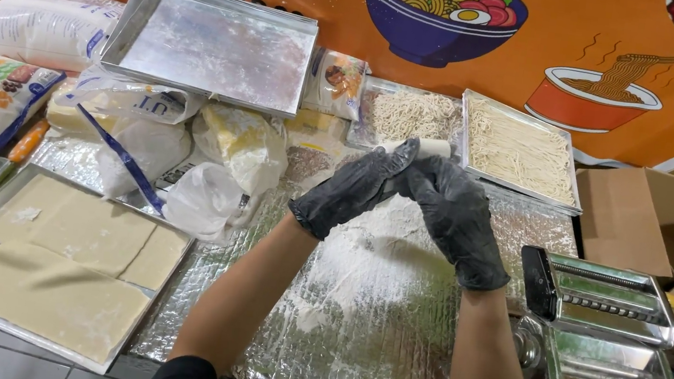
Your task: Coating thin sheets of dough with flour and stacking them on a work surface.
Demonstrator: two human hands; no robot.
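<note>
Both my hands wear black gloves and meet over the floured middle of the foil-covered table [385,358]. My left hand [350,189] and my right hand [456,213] are closed together around a pale rolled piece of dough [432,148], whose end sticks out above the fingers. White flour [371,262] is spread on the foil right under the hands. A metal pasta machine [598,333] stands close to my right forearm.
A tray with flat dough sheets [62,267] lies at the front left. Two trays of cut noodles [522,148] sit at the back, beside an empty metal tray [218,42] propped on flour bags and plastic bags [210,174]. A cardboard box [659,220] stands at the right.
</note>
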